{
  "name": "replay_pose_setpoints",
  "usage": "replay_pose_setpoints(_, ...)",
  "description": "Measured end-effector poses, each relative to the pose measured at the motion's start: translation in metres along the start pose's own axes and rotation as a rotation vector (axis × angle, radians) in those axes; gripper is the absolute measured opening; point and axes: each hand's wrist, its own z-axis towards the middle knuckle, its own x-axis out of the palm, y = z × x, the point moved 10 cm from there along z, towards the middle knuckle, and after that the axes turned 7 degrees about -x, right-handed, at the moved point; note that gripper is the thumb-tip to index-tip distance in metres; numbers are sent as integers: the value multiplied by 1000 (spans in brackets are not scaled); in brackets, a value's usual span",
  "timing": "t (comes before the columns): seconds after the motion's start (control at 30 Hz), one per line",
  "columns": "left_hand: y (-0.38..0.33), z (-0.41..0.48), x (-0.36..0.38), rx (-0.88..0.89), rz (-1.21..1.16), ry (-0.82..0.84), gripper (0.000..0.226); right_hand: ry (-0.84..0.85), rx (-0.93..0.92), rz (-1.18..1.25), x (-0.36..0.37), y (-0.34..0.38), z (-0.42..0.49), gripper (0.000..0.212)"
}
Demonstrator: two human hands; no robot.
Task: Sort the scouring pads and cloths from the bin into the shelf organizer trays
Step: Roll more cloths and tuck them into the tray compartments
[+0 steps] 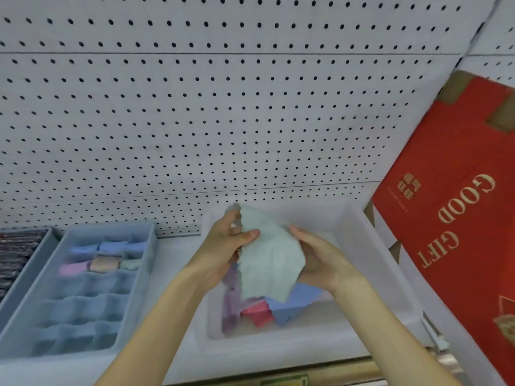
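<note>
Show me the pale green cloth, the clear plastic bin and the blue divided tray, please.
pale green cloth (269,257): head view, middle of the fabric.
clear plastic bin (372,253): head view, its right wall.
blue divided tray (83,306): head view, an empty compartment.

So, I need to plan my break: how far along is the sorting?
Done: several rolled cloths fill the tray's back rows; pads sit in the far-left tray. In hand: left hand and right hand hold a green cloth over the bin. Left: a heap of coloured cloths in the bin; the front compartments are empty.
</note>
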Motion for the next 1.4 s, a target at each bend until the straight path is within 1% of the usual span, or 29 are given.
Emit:
replay_pose_setpoints(0.07,-5,-4,1,-10,25,54,30,109,49,62,8,-14,-3,45)
replay_pose_setpoints(0.13,-8,-10,3,-19,52,118,33,172,55,101,14,-24,-3,55)
replay_pose_setpoints(0.17,-9,-11,3,-17,65,147,35,177,29,112,15,-25,-2,60)
replay_pose_setpoints(0.23,-9,-11,0,-17,88,167,40,148,-51,151,17,-17,-1,53)
replay_pose_setpoints(0.27,-7,-10,-4,-21,100,153,41,86,-100,127,13,-11,-2,47)
replay_pose_setpoints(0.3,-4,-8,-8,-26,115,139,43,-8,-159,32,4,-5,-1,42)
replay_pose_setpoints(0.33,-1,-9,-11,-33,132,128,45,-120,-220,-99,-9,0,0,38)
replay_pose_setpoints(0.4,10,-9,-11,-60,142,124,46,-362,-361,-443,-35,11,-1,30)
replay_pose_setpoints(0.43,18,-8,-12,-73,125,117,45,-457,-418,-592,-42,15,-3,26)
replay_pose_setpoints(0.47,26,-7,-13,-91,105,106,44,-521,-451,-678,-46,15,-5,20)
replay_pose_setpoints(0.53,45,-6,-16,-126,60,82,34,-562,-465,-726,-51,12,-6,13)
replay_pose_setpoints(0.57,56,-6,-16,-143,25,65,30,-551,-455,-750,-55,10,-5,15)
replay_pose_setpoints(0.63,73,-11,-15,-174,-83,61,31,-480,-405,-826,-59,7,1,15)
replay_pose_setpoints(0.67,78,-14,-15,-182,-151,65,31,-431,-369,-870,-57,7,4,14)
replay_pose_setpoints(0.73,83,-17,-18,-173,-229,59,23,-296,-294,-964,-46,12,6,10)
replay_pose_setpoints(0.77,85,-14,-26,-172,-181,23,33,-206,-266,-1031,-33,18,5,5)
replay_pose_setpoints(0.8,87,-8,-37,-169,-64,-33,58,-113,-234,-1109,-17,23,3,5)
replay_pose_setpoints(0.83,84,-2,-47,-152,77,-76,77,-21,-196,-1195,0,28,0,10)
replay_pose_setpoints(0.87,73,4,-48,-100,170,-61,86,60,-157,-1277,16,32,-2,13)
replay_pose_setpoints(0.9,60,8,-40,-35,210,34,93,138,-132,-1339,31,35,-5,15)
replay_pose_setpoints(0.93,51,13,-27,5,214,176,99,211,-120,-1386,45,38,-8,16)
replay_pose_setpoints(1.0,40,11,1,10,253,432,102,306,-94,-1429,63,42,-13,13)
replay_pose_setpoints(1.03,35,7,13,9,260,533,99,331,-86,-1444,69,46,-16,11)
replay_pose_setpoints(1.1,28,4,27,-20,247,617,82,346,-92,-1481,76,55,-23,10)
replay_pose_setpoints(1.17,15,7,30,22,210,614,57,319,-135,-1549,78,70,-29,8)
replay_pose_setpoints(1.2,9,9,28,45,181,597,52,295,-162,-1552,80,80,-35,6)
replay_pose_setpoints(1.27,1,11,19,57,69,550,58,257,-209,-1517,81,98,-46,5)
replay_pose_setpoints(1.33,2,14,11,19,-70,510,68,225,-269,-1512,78,114,-54,5)
replay_pose_setpoints(1.4,8,13,12,-44,-82,511,70,211,-325,-1486,76,121,-57,7)
